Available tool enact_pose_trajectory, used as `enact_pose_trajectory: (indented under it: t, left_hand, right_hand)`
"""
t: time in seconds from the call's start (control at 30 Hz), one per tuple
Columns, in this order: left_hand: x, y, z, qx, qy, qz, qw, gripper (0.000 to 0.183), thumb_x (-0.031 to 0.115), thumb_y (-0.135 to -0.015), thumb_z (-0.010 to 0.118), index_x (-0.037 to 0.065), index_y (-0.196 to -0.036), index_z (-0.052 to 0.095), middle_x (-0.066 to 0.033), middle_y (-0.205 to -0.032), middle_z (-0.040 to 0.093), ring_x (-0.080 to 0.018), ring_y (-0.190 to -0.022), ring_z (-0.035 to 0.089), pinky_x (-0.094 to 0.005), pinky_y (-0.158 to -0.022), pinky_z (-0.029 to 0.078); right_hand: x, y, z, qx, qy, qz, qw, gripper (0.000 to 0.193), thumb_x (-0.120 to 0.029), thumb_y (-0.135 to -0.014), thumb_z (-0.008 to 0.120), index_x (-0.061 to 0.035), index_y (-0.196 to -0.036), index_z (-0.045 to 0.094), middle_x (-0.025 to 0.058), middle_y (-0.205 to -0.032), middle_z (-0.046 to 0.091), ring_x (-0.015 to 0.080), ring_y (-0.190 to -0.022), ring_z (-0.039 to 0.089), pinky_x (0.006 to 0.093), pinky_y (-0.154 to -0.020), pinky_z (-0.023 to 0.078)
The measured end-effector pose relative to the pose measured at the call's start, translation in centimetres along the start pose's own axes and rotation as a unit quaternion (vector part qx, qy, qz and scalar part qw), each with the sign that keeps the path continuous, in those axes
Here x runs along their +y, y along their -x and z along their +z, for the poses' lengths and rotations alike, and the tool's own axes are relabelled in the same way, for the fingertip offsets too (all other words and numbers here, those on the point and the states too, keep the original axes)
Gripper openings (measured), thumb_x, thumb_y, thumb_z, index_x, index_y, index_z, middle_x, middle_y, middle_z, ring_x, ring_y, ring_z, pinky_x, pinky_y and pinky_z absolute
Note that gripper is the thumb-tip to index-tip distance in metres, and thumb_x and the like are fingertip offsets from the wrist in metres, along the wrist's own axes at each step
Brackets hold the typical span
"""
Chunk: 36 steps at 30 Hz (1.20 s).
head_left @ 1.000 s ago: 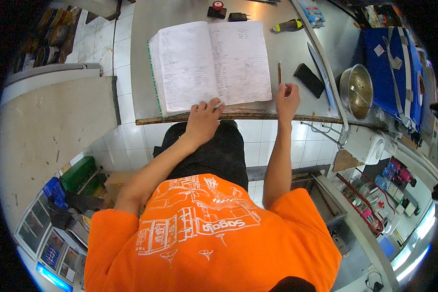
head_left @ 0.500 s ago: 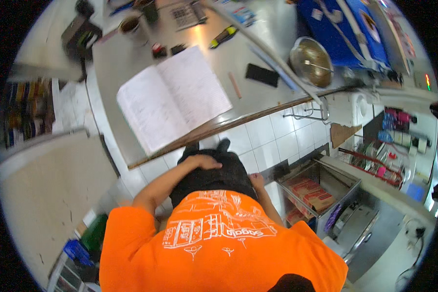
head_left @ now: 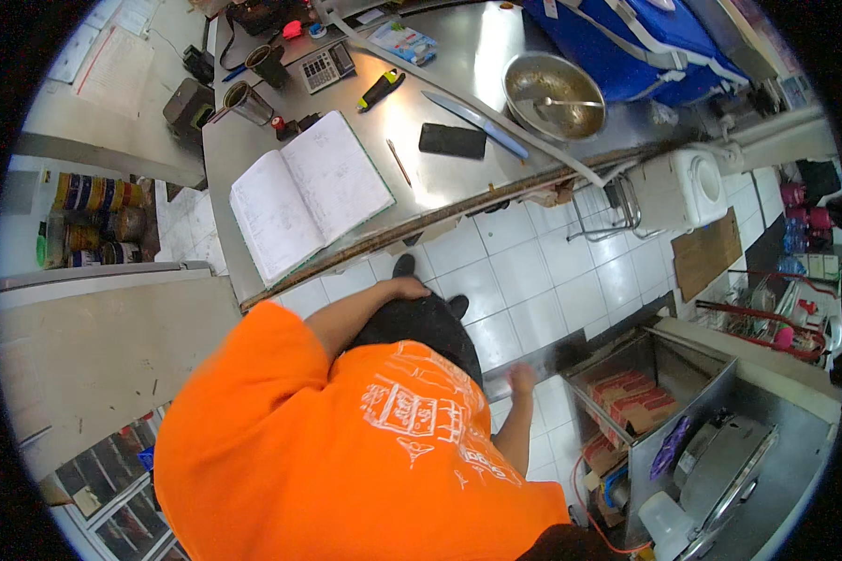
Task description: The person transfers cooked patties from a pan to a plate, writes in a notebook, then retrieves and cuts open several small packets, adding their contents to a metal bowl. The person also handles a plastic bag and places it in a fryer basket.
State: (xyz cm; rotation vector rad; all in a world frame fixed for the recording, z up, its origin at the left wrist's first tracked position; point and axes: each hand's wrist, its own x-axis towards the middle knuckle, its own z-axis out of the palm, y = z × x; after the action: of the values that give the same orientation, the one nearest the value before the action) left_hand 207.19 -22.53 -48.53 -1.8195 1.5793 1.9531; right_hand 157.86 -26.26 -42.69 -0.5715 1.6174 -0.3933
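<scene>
My left hand [head_left: 410,289] rests against the upper front of my black trousers [head_left: 412,323], just short of the table edge, its fingers lying flat and nothing seen in it. My right hand [head_left: 521,378] hangs over the floor by my side, blurred, so its fingers cannot be made out. On the steel table ahead an open notebook [head_left: 299,192] with handwritten pages lies nearest my left hand. To its right are a thin pen or pencil [head_left: 399,163], a black phone [head_left: 452,140] and a long knife [head_left: 482,126]. A yellow-black box cutter [head_left: 381,91] lies farther back.
A steel bowl [head_left: 515,98] with a spoon stands by a blue insulated bag [head_left: 627,42]. A calculator [head_left: 323,70] and metal cups [head_left: 248,103] sit at the back left. At right, a steel bin [head_left: 711,374] holds cardboard boxes. A pale cabinet top [head_left: 112,346] is at left.
The view has turned, and my body now leans differently, with my feet apart on the tiles. My right hand has swung out from beside my trousers. My left hand stays at the trousers.
</scene>
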Motion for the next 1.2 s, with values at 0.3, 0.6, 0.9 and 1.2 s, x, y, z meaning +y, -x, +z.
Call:
enact_pose_trajectory:
  t: [0.3, 0.6, 0.9, 1.2]
  left_hand:
    - [15.3, 3.0, -4.9, 0.023, -0.206, -0.068, 0.976, 0.058, 0.045, -0.092, 0.057, -0.003, -0.122, 0.072, -0.0239, -0.13, 0.069, -0.0388, -0.121, 0.066, -0.0479, -0.103, 0.051]
    - [13.6, 10.2, -9.4, 0.032, -0.141, 0.109, 0.983, 0.042, 0.042, -0.098, 0.061, 0.009, -0.12, 0.074, -0.0142, -0.103, 0.078, -0.0295, -0.094, 0.072, -0.0446, -0.086, 0.056]
    - [11.1, 21.0, -31.5, 0.591, 0.113, 0.088, 0.794, 0.021, 0.02, -0.098, 0.062, 0.005, -0.108, 0.072, -0.0122, -0.085, 0.074, -0.0256, -0.078, 0.072, -0.0402, -0.073, 0.056]
    - [9.9, 20.1, -44.0, 0.71, 0.006, 0.048, 0.703, 0.019, 0.025, -0.093, 0.07, 0.009, -0.101, 0.077, -0.0121, -0.099, 0.071, -0.0316, -0.089, 0.071, -0.0426, -0.081, 0.055]
  right_hand:
    - [5.5, 1.9, -7.1, 0.164, -0.098, 0.05, 0.98, 0.026, -0.016, -0.091, 0.065, 0.0003, -0.111, 0.066, 0.0134, -0.093, 0.07, 0.0195, -0.065, 0.064, 0.0295, -0.055, 0.054]
    - [0.8, 0.1, 5.0, 0.019, 0.08, 0.01, 0.997, 0.019, -0.017, -0.093, 0.06, -0.0054, -0.104, 0.071, 0.0082, -0.091, 0.073, 0.0161, -0.07, 0.068, 0.0286, -0.051, 0.05]
    - [-10.8, -1.4, 15.1, -0.056, 0.225, -0.137, 0.963, 0.023, -0.018, -0.094, 0.067, -0.0015, -0.109, 0.071, 0.0061, -0.088, 0.072, 0.0141, -0.069, 0.067, 0.0261, -0.056, 0.051]
    - [-15.2, -1.8, 18.3, -0.003, 0.35, -0.317, 0.882, 0.029, -0.018, -0.093, 0.071, 0.0028, -0.113, 0.07, 0.0132, -0.093, 0.075, 0.0202, -0.078, 0.072, 0.033, -0.072, 0.058]
